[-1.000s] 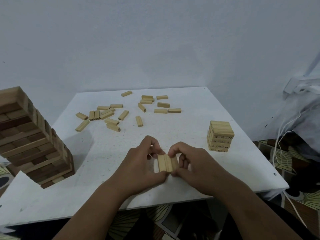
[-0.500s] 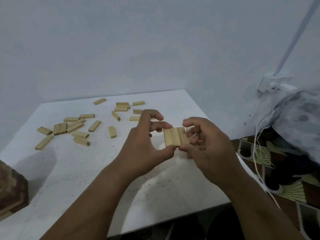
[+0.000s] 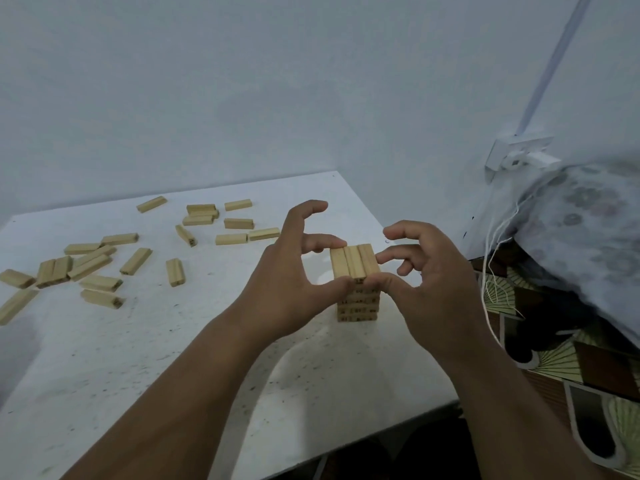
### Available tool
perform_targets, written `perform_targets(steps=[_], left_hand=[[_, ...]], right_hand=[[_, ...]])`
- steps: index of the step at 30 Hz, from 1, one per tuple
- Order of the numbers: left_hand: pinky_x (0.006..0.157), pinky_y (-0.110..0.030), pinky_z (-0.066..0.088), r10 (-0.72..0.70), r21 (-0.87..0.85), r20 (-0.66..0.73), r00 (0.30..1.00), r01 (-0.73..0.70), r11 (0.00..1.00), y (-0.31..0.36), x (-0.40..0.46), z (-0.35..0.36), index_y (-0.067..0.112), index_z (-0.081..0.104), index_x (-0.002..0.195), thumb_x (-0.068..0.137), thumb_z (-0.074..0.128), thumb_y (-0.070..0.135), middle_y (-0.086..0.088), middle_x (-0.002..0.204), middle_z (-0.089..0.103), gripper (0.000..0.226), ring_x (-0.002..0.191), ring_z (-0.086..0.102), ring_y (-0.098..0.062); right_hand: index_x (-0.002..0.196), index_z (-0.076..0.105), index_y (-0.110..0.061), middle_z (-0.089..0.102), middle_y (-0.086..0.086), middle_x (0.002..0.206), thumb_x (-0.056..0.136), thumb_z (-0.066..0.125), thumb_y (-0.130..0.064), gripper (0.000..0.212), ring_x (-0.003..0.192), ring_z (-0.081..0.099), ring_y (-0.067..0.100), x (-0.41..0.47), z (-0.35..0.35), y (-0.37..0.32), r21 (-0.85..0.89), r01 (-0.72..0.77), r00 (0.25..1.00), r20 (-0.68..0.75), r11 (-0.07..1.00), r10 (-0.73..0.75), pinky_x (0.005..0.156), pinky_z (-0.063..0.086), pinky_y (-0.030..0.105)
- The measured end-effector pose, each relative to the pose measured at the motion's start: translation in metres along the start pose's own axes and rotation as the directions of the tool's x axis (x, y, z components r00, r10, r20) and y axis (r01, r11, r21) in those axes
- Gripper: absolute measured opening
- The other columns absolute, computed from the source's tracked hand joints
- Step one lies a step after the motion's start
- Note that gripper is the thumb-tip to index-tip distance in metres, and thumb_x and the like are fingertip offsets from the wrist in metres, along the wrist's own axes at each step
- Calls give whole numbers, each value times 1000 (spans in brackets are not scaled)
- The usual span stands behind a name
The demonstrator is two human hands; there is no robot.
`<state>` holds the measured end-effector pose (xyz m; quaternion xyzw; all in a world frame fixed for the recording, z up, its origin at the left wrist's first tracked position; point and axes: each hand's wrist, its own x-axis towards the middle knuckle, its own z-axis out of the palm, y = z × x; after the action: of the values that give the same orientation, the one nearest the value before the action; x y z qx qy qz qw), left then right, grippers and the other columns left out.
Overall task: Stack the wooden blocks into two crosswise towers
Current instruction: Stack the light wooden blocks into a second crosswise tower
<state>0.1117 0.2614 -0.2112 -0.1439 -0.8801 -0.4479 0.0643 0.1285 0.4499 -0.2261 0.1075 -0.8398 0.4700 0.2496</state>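
A row of three wooden blocks (image 3: 354, 260) is held side by side on top of the small block tower (image 3: 357, 306), which stands on the white table (image 3: 173, 358) near its right edge. The row is pinched between both hands: the left hand (image 3: 287, 285) has its thumb against the row's near end and its middle finger at the far left corner, while the index finger is raised clear above. The right hand (image 3: 429, 282) has its thumb at the near right corner of the row and a fingertip touching the right side, the other fingers curled loosely above. Both grips are thus closed on the three blocks. Whether the row already rests fully on the tower cannot be told, since the thumbs cover the joint. Below the thumbs, several layers of the tower are seen, with small dark printed marks on their faces.

To the left of the tower and farther back, loose wooden blocks (image 3: 135, 260) are scattered over the table, some lying in pairs, one on another. To the right of the tower, beyond the table's edge, a patterned floor (image 3: 554, 368) is seen, with white cords (image 3: 491, 258) hanging from a wall socket (image 3: 519, 154) and a flowered cloth (image 3: 588, 237) beside it.
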Motion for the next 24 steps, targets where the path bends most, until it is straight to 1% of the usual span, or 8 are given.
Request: perform_targets(steps=[3, 7, 10, 14, 20, 24], left_hand=[[105, -37, 42, -4, 4, 2, 1000, 4, 1000, -1, 1, 2, 51, 21, 137, 70, 85, 42, 29, 115, 63, 93, 116, 51, -1], [105, -39, 42, 0, 1, 13, 1000, 0, 1000, -3, 2, 2, 51, 21, 138, 72, 83, 40, 28, 117, 62, 92, 117, 50, 0], [105, -39, 42, -3, 11, 19, 1000, 3, 1000, -4, 2, 3, 50, 20, 140, 72, 83, 43, 28, 120, 61, 93, 117, 50, -2], [104, -36, 42, 6, 14, 22, 1000, -7, 1000, -4, 2, 2, 50, 18, 141, 72, 83, 45, 30, 119, 60, 95, 116, 50, 1], [108, -39, 40, 6, 22, 34, 999, -6, 1000, 0, 3, 2, 47, 18, 143, 72, 82, 47, 28, 123, 59, 95, 121, 48, -2], [109, -39, 39, 7, 29, 43, 999, -8, 1000, 1, 2, 1, 47, 16, 145, 70, 79, 54, 27, 131, 55, 98, 123, 45, 0]], right_hand=[[115, 56, -27, 67, -7, 109, 72, 86, -18, 52, 90, 65, 7, 1, 0, 2, 24, -19, 1000, 5, 1000, 18, 71, 51, 18], [118, 57, -25, 65, -9, 113, 73, 85, -17, 54, 92, 66, 6, 1, 1, 5, 44, -47, 999, 24, 998, 46, 71, 51, 19], [120, 57, -23, 64, -11, 115, 73, 85, -21, 55, 93, 64, 5, 1, 0, 6, 24, -60, 997, 43, 998, 59, 73, 50, 17], [122, 58, -24, 65, -11, 115, 73, 85, -24, 56, 92, 63, 5, 1, -1, 6, -2, -67, 997, 50, 998, 67, 72, 48, 13], [122, 58, -23, 64, -11, 116, 73, 85, -23, 56, 91, 64, 6, 1, -1, 4, 3, -90, 995, 49, 996, 90, 71, 50, 18], [123, 57, -24, 64, -11, 116, 74, 85, -23, 56, 91, 64, 6, 1, -2, 3, -8, -88, 995, 53, 996, 88, 71, 50, 18]])
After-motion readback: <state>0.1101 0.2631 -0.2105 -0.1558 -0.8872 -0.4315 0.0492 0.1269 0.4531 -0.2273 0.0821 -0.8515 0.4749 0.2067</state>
